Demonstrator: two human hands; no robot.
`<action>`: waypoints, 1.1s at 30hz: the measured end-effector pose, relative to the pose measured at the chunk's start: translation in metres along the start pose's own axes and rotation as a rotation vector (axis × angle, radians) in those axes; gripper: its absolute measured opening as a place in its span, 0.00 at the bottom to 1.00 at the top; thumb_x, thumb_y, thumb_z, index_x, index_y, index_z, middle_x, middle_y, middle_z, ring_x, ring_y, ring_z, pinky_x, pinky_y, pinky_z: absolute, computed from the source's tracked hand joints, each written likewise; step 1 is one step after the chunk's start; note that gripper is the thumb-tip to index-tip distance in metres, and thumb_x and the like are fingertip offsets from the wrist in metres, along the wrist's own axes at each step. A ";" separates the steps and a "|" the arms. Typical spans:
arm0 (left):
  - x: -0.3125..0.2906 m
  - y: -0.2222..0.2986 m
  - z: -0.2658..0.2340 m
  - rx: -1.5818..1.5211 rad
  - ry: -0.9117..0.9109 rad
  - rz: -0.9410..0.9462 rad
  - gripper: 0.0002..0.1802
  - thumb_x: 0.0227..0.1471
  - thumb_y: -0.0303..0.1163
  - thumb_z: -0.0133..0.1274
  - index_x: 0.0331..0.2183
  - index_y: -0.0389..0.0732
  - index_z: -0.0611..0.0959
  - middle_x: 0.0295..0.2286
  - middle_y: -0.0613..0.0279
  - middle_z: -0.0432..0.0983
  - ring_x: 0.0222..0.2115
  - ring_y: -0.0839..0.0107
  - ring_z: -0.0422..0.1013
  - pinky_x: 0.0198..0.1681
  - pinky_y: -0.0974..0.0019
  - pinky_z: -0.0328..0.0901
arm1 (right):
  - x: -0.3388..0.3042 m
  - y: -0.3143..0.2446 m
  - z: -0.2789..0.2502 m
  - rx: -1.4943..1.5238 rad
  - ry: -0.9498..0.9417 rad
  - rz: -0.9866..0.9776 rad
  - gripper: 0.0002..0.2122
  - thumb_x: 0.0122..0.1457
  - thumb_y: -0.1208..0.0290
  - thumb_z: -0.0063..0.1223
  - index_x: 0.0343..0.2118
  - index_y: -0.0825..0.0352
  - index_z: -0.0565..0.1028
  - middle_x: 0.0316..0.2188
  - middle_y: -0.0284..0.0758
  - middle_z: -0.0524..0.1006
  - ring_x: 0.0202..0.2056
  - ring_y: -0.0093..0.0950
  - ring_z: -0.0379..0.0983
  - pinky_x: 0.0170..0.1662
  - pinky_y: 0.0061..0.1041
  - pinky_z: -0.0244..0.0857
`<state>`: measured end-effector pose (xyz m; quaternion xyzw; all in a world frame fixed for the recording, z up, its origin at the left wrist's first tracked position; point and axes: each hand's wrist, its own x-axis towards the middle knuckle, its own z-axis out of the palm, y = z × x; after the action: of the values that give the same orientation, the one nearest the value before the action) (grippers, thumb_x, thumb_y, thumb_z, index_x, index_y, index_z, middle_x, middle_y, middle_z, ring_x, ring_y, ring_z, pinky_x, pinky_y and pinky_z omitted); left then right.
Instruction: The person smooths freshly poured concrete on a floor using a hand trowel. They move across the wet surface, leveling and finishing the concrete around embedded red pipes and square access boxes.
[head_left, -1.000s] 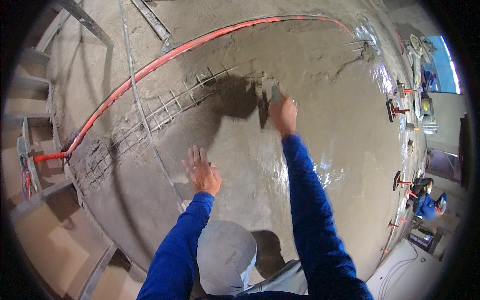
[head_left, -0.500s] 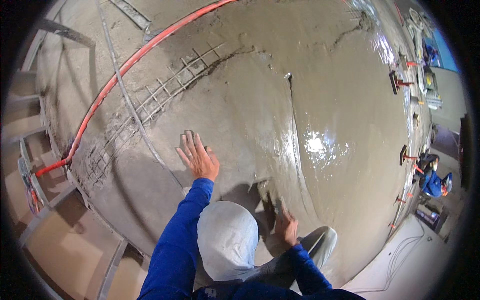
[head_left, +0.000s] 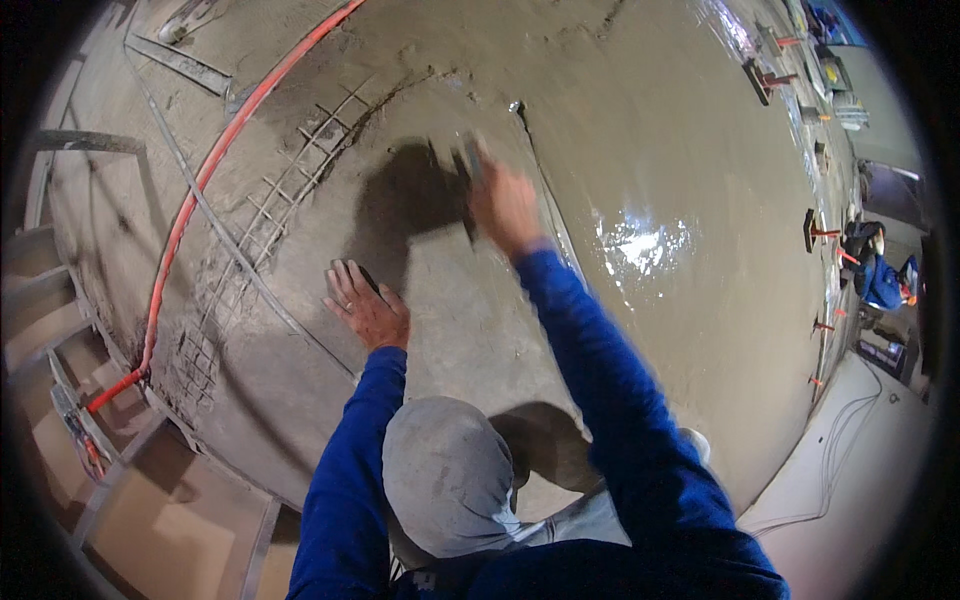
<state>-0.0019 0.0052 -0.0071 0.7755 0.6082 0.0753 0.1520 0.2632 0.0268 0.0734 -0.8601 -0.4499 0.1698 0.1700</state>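
Observation:
My left hand [head_left: 370, 312] rests on the grey concrete [head_left: 450, 350] at the left, fingers stretched out and a ring on one of them. Ahead of it and to its right, my right hand [head_left: 508, 205], smeared by motion, grips a trowel [head_left: 466, 188] held close to the concrete. The blade shows as a dark, blurred strip, partly hidden behind the fingers. A thin seam [head_left: 545, 180] in the wet surface runs just right of that hand. My knee [head_left: 445, 475] in pale trousers is bent between my arms.
Exposed steel mesh [head_left: 285, 190], a grey conduit [head_left: 200, 195] and a red hose [head_left: 215, 150] cross the left side. Wooden framing [head_left: 190, 480] borders the lower left. Red-handled clamps [head_left: 815, 230] line the right edge; beyond them a person in blue [head_left: 880, 280] crouches.
My right hand has swung the trowel forward and up, from beside my knee to near the far end of the seam. My left hand still rests on the concrete.

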 end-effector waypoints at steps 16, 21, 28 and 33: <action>-0.004 -0.014 0.028 0.196 0.123 0.138 0.37 0.64 0.43 0.41 0.69 0.40 0.56 0.70 0.50 0.48 0.73 0.54 0.40 0.71 0.33 0.34 | 0.056 0.114 -0.161 -0.022 0.060 0.055 0.19 0.55 0.65 0.55 0.50 0.59 0.79 0.36 0.50 0.83 0.39 0.52 0.81 0.45 0.46 0.76; -0.006 -0.012 0.030 0.181 0.166 0.108 0.37 0.64 0.42 0.43 0.69 0.42 0.57 0.70 0.52 0.49 0.72 0.55 0.41 0.71 0.33 0.36 | -0.101 0.229 -0.226 -0.012 0.050 0.039 0.16 0.62 0.69 0.55 0.52 0.67 0.75 0.36 0.53 0.82 0.38 0.52 0.81 0.39 0.47 0.75; 0.000 -0.042 0.056 0.190 0.265 0.135 0.37 0.63 0.40 0.48 0.69 0.42 0.59 0.69 0.52 0.53 0.71 0.54 0.47 0.71 0.38 0.40 | -0.407 0.360 -0.294 -0.163 -0.168 0.336 0.15 0.63 0.63 0.57 0.49 0.63 0.72 0.31 0.49 0.80 0.33 0.54 0.78 0.33 0.49 0.69; 0.033 -0.083 0.075 0.161 0.336 0.173 0.42 0.63 0.44 0.51 0.69 0.35 0.56 0.68 0.41 0.53 0.69 0.45 0.49 0.71 0.41 0.43 | -0.605 0.426 -0.274 -0.064 -0.158 0.580 0.13 0.61 0.64 0.58 0.45 0.62 0.74 0.32 0.48 0.80 0.36 0.52 0.77 0.36 0.48 0.68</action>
<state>-0.0478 0.0439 -0.1075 0.8110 0.5601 0.1676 -0.0209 0.3648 -0.7435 0.2102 -0.9417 -0.2027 0.2634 0.0516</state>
